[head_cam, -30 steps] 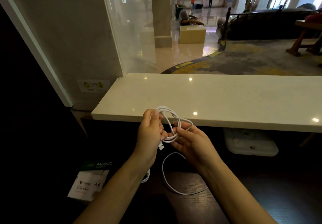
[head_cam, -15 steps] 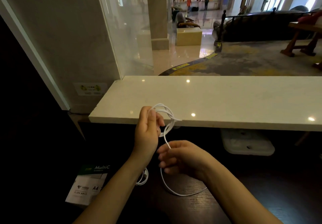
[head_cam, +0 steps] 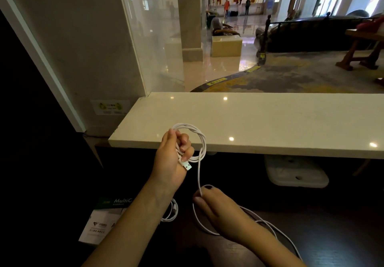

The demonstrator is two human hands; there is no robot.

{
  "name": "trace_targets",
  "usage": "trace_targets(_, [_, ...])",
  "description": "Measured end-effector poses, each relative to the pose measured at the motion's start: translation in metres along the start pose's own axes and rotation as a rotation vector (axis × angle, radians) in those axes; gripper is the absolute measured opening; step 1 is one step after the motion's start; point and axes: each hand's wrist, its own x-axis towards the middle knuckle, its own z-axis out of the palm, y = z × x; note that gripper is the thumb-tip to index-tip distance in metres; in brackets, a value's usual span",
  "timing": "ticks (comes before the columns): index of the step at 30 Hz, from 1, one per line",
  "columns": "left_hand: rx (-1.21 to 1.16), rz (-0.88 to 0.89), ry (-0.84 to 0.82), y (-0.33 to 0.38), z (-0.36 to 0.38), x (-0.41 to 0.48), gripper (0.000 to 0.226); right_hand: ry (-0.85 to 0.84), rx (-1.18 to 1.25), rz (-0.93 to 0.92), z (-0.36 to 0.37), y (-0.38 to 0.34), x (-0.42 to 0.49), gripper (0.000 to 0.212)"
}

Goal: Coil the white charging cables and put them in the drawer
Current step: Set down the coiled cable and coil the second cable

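Observation:
My left hand (head_cam: 173,158) holds a small coil of white charging cable (head_cam: 202,142) in front of the counter edge, with the USB plug (head_cam: 186,166) sticking out below its fingers. From the coil one strand runs down to my right hand (head_cam: 216,206), which pinches it low over the dark desk. The loose rest of the cable (head_cam: 276,229) trails right across the desk. A second white cable (head_cam: 173,212) lies partly hidden behind my left forearm. No drawer is in view.
A pale stone counter (head_cam: 270,121) spans the view above the dark wooden desk (head_cam: 332,225). A pack of A4 paper (head_cam: 104,219) lies at lower left. A white plastic tray (head_cam: 295,173) sits under the counter. A glass pane and pillar stand at the left.
My right hand has dropped from the coil and slid down along the strand toward the desk. My left hand keeps the coil, whose loops now hang rounder.

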Motion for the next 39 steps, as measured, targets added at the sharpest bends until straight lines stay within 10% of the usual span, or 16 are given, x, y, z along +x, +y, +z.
trace_targets(6, [0.004, -0.076, -0.088, 0.002, -0.002, -0.006, 0.032, -0.016, 0.475, 0.076, -0.066, -0.013, 0.009, 0.045])
trace_targets(11, [0.056, -0.132, -0.108, 0.000, 0.003, -0.010, 0.031, 0.128, 0.712, 0.103, -0.080, -0.019, 0.027, 0.016])
trace_targets(22, [0.510, 0.210, -0.026, -0.017, -0.023, -0.032, 0.027, 0.324, 1.004, 0.259, -0.066, -0.021, 0.031, 0.007])
trace_targets(32, [0.952, 0.366, -0.162, -0.038, -0.036, -0.046, 0.074, 0.481, 1.077, 0.266, -0.055, -0.023, 0.032, 0.014])
trace_targets(39, [0.718, 0.386, 0.125, -0.034, -0.015, -0.039, 0.032, 0.448, 1.089, 0.239, -0.044, -0.022, 0.030, 0.011])
